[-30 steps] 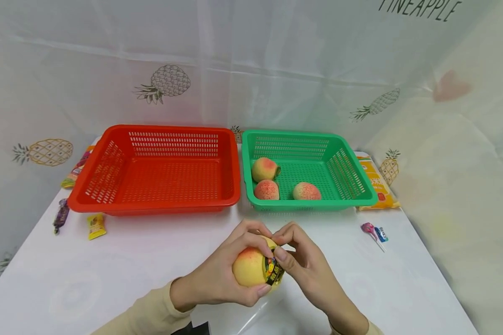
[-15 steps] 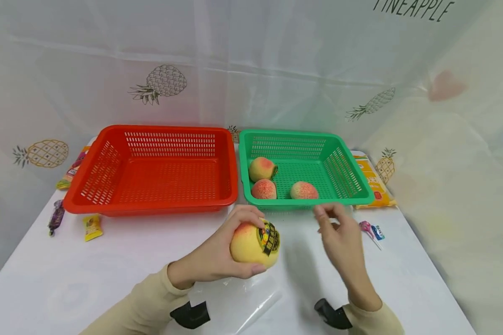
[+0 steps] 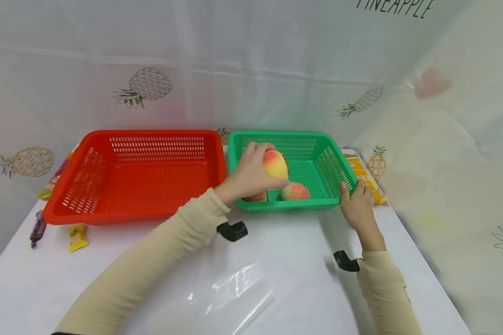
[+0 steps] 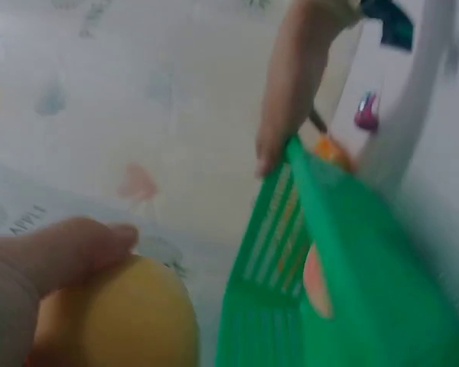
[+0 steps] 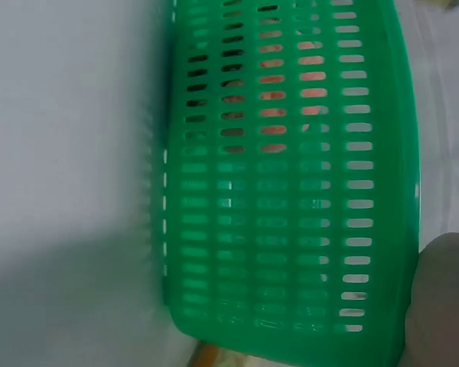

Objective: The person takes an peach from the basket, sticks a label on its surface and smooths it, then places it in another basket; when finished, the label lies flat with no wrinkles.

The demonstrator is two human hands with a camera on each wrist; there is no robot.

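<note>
My left hand (image 3: 253,171) holds a yellow-and-red peach (image 3: 275,164) over the left part of the green basket (image 3: 302,204). In the left wrist view, the thumb (image 4: 84,246) lies along the top of that peach. At the basket's front right corner, my right hand (image 3: 357,207) grips the rim, its thumb on the inner side. Beneath the held fruit, a pink speckled peach (image 3: 295,191) lies near the front wall. Another peach (image 3: 257,197) shows partly under my left hand, which hides the basket's left end.
A red basket (image 3: 121,218) stands to the left of the green one. Beside it lie a yellow candy (image 3: 77,237), a purple candy (image 3: 38,229) and a packet (image 3: 54,179). A yellow bag (image 3: 363,177) is at the right. Clear plastic (image 3: 234,298) lies in front.
My left hand has carried the peach forward from the near table to over the green basket. My right hand let go of the peach's label side, moved right and took hold of the basket rim.
</note>
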